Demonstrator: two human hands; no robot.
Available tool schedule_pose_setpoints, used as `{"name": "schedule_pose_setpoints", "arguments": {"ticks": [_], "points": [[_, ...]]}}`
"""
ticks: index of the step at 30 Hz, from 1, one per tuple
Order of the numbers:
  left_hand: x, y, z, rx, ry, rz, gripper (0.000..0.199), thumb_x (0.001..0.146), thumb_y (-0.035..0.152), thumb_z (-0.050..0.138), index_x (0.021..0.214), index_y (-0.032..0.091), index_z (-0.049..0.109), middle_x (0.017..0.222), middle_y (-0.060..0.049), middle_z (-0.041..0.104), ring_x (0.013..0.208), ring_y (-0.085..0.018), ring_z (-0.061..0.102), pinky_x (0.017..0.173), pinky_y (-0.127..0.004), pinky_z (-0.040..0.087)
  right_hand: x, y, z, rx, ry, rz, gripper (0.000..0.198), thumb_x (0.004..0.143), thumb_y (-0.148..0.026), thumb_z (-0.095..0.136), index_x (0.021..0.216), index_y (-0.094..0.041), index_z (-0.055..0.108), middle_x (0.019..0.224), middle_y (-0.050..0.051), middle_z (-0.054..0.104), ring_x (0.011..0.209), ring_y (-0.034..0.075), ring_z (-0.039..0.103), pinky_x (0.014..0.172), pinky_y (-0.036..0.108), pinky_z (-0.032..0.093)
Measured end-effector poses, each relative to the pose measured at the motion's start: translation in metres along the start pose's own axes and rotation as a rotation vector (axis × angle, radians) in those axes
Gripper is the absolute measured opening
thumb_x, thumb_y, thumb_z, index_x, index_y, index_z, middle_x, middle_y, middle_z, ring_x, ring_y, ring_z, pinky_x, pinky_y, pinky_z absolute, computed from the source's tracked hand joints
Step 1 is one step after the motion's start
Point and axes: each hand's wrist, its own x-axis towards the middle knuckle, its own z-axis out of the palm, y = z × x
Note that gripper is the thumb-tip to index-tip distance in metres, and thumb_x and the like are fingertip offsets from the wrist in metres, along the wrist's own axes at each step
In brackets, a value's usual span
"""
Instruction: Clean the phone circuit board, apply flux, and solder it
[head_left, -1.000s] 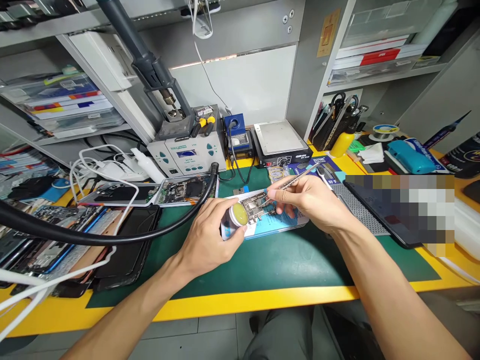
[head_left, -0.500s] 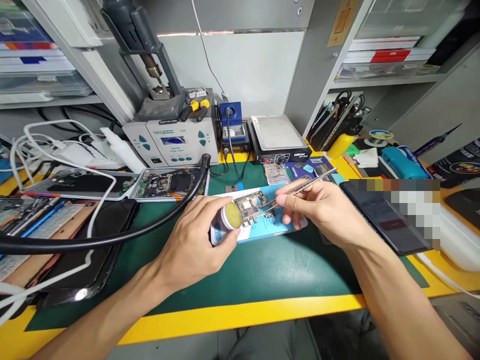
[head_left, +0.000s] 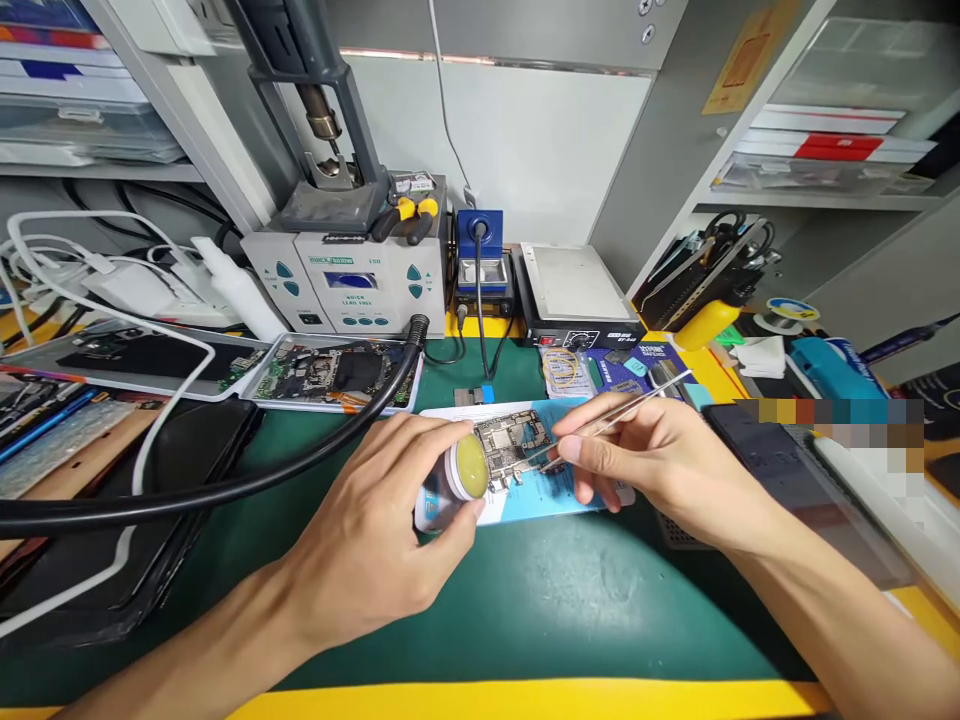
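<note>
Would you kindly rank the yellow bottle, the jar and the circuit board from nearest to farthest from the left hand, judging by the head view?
1. The jar: gripped in the left hand, between thumb and fingers.
2. The circuit board: just right of the jar.
3. The yellow bottle: well away, toward the back right.

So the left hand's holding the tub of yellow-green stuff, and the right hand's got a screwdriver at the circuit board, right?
Not quite: in the head view, the right hand has tweezers, not a screwdriver, at the circuit board. The left hand does hold the tub of yellow-green stuff.
</note>
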Motion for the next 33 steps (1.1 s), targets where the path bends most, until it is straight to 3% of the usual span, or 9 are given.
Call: {"name": "schedule_pose_setpoints", "arguments": {"ticks": [9, 12, 16, 23, 28, 33], "points": [[0.002, -0.001, 0.002, 0.031, -0.019, -0.015, 0.043, 0.087, 0.018, 0.066, 0.128, 0.022, 0.055, 0.125, -0.009, 0.065, 0.118, -0.026, 0.060, 0.104, -0.043, 0.049, 0.009, 0.010, 0.013, -0.085, 0.149, -0.061, 0.029, 0.080, -0.046, 0.082, 0.093, -0.020, 0.077, 0.047, -0.003, 0.064, 0.034, 0.007, 0.044, 0.032, 0.019, 0.027], [0.001, 0.000, 0.000, 0.047, -0.016, -0.009, 0.045, 0.086, 0.018, 0.066, 0.129, 0.023, 0.054, 0.124, -0.009, 0.065, 0.117, -0.027, 0.061, 0.103, -0.045, 0.051, 0.005, 0.012, 0.016, -0.044, 0.209, -0.082, 0.017, 0.076, -0.036, 0.087, 0.079, -0.021, 0.079, 0.044, -0.003, 0.062, 0.033, 0.007, 0.042, 0.032, 0.020, 0.028], [-0.001, 0.001, -0.001, 0.057, -0.021, -0.004, 0.047, 0.084, 0.018, 0.066, 0.129, 0.024, 0.054, 0.124, -0.009, 0.066, 0.116, -0.029, 0.062, 0.103, -0.046, 0.051, -0.001, 0.011, 0.017, -0.057, 0.247, -0.078, 0.016, 0.074, -0.035, 0.087, 0.069, -0.022, 0.079, 0.050, -0.001, 0.068, 0.033, 0.007, 0.042, 0.030, 0.020, 0.028], [-0.004, -0.001, 0.000, 0.074, -0.018, -0.014, 0.051, 0.083, 0.018, 0.068, 0.132, 0.024, 0.054, 0.124, -0.008, 0.065, 0.115, -0.029, 0.062, 0.102, -0.045, 0.051, -0.001, 0.013, 0.010, -0.021, 0.184, -0.048, 0.016, 0.077, -0.036, 0.085, 0.086, -0.025, 0.078, 0.048, -0.002, 0.067, 0.032, 0.008, 0.046, 0.029, 0.017, 0.031], [-0.003, -0.001, 0.001, 0.087, -0.018, -0.018, 0.048, 0.083, 0.020, 0.070, 0.129, 0.022, 0.057, 0.124, -0.007, 0.066, 0.117, -0.028, 0.061, 0.108, -0.044, 0.048, -0.002, 0.016, 0.006, -0.017, 0.209, -0.067, 0.014, 0.074, -0.032, 0.088, 0.085, -0.028, 0.080, 0.050, -0.002, 0.068, 0.038, 0.011, 0.059, 0.033, 0.016, 0.043], [-0.006, -0.001, 0.002, 0.093, -0.004, -0.038, 0.052, 0.082, 0.021, 0.070, 0.132, 0.025, 0.057, 0.127, -0.006, 0.066, 0.117, -0.030, 0.062, 0.103, -0.045, 0.051, -0.006, 0.016, -0.002, 0.028, 0.177, -0.082, 0.008, 0.077, -0.029, 0.086, 0.083, -0.028, 0.080, 0.067, 0.000, 0.074, 0.050, 0.012, 0.067, 0.045, 0.015, 0.055]]}}
